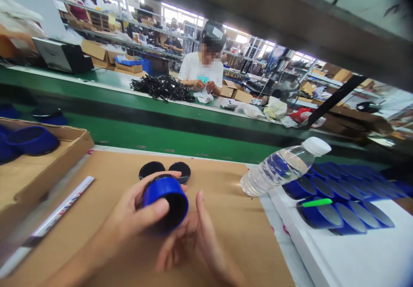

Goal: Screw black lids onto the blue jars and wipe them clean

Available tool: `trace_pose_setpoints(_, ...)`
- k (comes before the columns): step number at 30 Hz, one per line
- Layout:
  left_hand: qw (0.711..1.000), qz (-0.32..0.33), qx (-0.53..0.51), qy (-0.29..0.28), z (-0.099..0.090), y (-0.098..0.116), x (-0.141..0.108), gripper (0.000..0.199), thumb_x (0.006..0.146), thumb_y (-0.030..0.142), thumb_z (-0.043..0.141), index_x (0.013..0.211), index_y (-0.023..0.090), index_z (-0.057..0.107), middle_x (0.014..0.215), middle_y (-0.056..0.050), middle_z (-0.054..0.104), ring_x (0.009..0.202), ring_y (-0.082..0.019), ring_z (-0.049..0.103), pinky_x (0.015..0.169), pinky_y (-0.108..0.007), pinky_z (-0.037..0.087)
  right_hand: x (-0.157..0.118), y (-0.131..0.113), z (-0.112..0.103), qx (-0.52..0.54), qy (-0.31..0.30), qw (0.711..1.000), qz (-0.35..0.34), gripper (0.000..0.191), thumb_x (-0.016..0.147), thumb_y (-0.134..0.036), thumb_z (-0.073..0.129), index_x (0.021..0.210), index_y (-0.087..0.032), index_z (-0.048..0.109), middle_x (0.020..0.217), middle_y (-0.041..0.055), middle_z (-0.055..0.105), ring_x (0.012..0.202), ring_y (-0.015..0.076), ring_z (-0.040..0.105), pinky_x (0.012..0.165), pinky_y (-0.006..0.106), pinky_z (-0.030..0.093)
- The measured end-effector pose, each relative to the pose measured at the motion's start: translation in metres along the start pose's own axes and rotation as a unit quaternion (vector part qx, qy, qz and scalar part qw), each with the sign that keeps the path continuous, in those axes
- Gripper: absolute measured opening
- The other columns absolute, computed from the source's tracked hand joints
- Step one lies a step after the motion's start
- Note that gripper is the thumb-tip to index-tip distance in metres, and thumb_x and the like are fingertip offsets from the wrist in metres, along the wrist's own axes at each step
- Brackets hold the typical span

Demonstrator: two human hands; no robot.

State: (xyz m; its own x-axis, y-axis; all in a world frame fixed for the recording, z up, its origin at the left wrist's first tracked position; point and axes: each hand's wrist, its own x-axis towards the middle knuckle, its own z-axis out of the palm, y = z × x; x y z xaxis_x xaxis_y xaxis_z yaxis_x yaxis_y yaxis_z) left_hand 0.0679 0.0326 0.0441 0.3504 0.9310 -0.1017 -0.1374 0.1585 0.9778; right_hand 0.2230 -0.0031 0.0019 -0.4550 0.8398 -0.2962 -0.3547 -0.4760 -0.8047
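A short blue cylindrical cup with a dark inside (165, 192) is held above the cardboard sheet (238, 222), its open end tilted toward me. My left hand (135, 209) is wrapped round it, thumb on the near rim. Just right of and below the cup is my right hand (196, 235), its fingers spread and slightly curled with nothing seen in them. Behind the cup lie two round black discs (179, 171), partly hidden by my left hand and the cup.
A water bottle (277, 168) stands at the right. Beyond it, several blue cups (322, 214) and a green stick (314, 202) rest on a white board (342, 257). At left are a cardboard tray (54, 171) and a white strip (61, 209). A co-worker (203, 67) sits across the green bench.
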Motion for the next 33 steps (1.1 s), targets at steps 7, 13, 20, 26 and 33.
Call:
trace_pose_setpoints(7,0.985,-0.05,-0.162,-0.014,0.007,0.005,0.004,0.066,0.081,0.072,0.065,0.116,0.017,0.067,0.1,-0.01,0.078,0.086,-0.023,0.073,0.071,-0.028,0.061,0.003,0.004,-0.014,-0.069,0.167,0.983,-0.02,0.1,0.065,-0.105,0.024,0.057,-0.014,0.065,0.042,0.0032,0.053,0.029,0.0064,0.043,0.033,0.02,0.021)
trace_pose_setpoints(13,0.989,-0.024,-0.079,-0.121,0.013,-0.009,-0.009,0.076,0.063,0.068,0.085,0.121,0.027,0.057,0.099,-0.007,0.075,0.065,-0.022,0.075,0.053,-0.023,0.056,0.008,0.026,-0.007,-0.032,0.093,0.995,0.007,0.118,0.066,-0.104,0.001,0.077,-0.01,0.072,0.052,0.0089,0.062,0.034,0.0127,0.051,0.033,0.022,0.032)
trace_pose_setpoints(20,0.972,0.108,0.125,-0.169,-0.013,-0.031,-0.005,0.093,0.071,0.074,0.076,0.149,0.037,0.039,0.161,-0.014,0.038,0.101,-0.033,0.073,0.071,-0.035,0.065,-0.015,0.009,0.002,0.043,0.074,0.983,-0.16,0.071,0.073,-0.072,0.077,0.115,-0.017,0.064,0.099,0.0084,0.073,0.087,0.0208,0.072,0.072,0.027,0.055)
trace_pose_setpoints(26,0.899,0.194,0.389,0.051,-0.035,-0.02,0.024,0.051,0.103,0.057,0.029,0.144,0.03,0.044,0.153,-0.007,0.048,0.143,-0.028,0.044,0.122,-0.05,0.032,-0.007,0.007,0.008,-0.266,0.285,0.784,-0.483,0.069,0.074,-0.013,0.074,0.13,-0.035,0.041,0.137,0.0021,0.053,0.131,0.0181,0.056,0.109,0.032,0.046)
trace_pose_setpoints(33,0.807,0.141,0.566,0.098,-0.062,-0.015,0.042,0.084,0.086,0.069,0.04,0.141,0.007,0.048,0.151,-0.027,0.044,0.14,-0.047,0.043,0.113,-0.066,0.034,-0.063,-0.001,-0.041,-0.493,0.512,0.663,-0.237,0.047,0.084,-0.04,0.06,0.126,-0.024,0.047,0.113,0.0082,0.07,0.103,0.0275,0.072,0.089,0.04,0.057)
